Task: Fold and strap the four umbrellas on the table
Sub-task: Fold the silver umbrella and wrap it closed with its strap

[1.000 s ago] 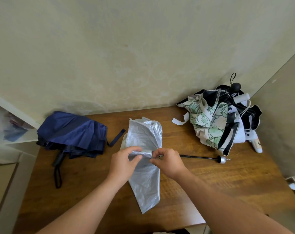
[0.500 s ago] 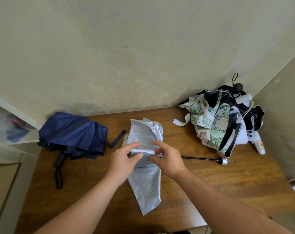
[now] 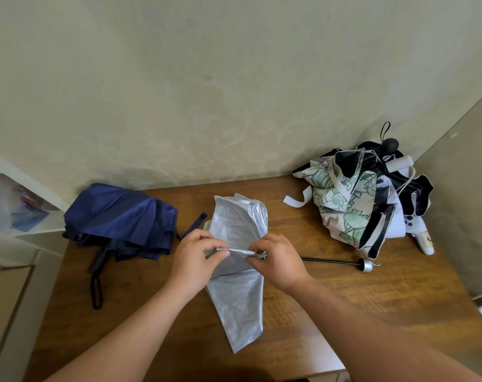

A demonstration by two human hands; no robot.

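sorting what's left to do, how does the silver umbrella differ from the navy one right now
The silver umbrella lies mid-table, pinched by the left hand and right hand; the navy umbrella sits untouched at the left edge. Silver is plain shiny grey, navy dark blue. Neither looks strapped.

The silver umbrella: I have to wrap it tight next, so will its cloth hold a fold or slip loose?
The silver umbrella looks thin and floppy: its cloth lies creased and limp on the table. Its sheen suggests it is slippery, so folds may slide apart. Both the left hand and right hand pinch it, probably to hold the pleats.
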